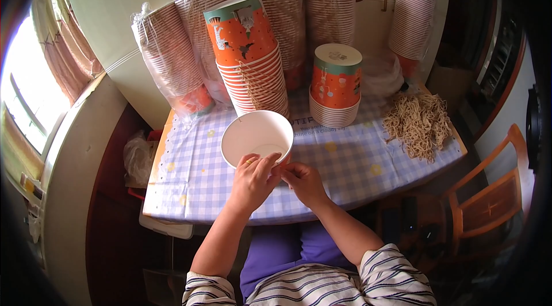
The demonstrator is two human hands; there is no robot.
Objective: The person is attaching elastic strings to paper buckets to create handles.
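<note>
A paper bucket (244, 133), white inside, stands near the front of the table with its mouth tilted toward me. My left hand (254, 176) grips its near rim, fingers over the edge and inside. At the bucket's near right side, my right hand (303, 182) is closed in a pinch against the outer wall; what its fingertips hold is too small to tell. Just behind rises a tall stack of upturned orange paper buckets (244, 35), with thin beige cords (256, 84) hanging down its side. A shorter upturned stack (336, 87) is to its right.
A heap of beige cords (418, 126) lies at the table's right end. Several plastic-wrapped bucket stacks (273, 12) line the back against a pale cabinet (371, 24). The checked tablecloth (195, 185) covers the table. A wooden chair (489, 211) stands at the right, a curtained window (31, 87) at the left.
</note>
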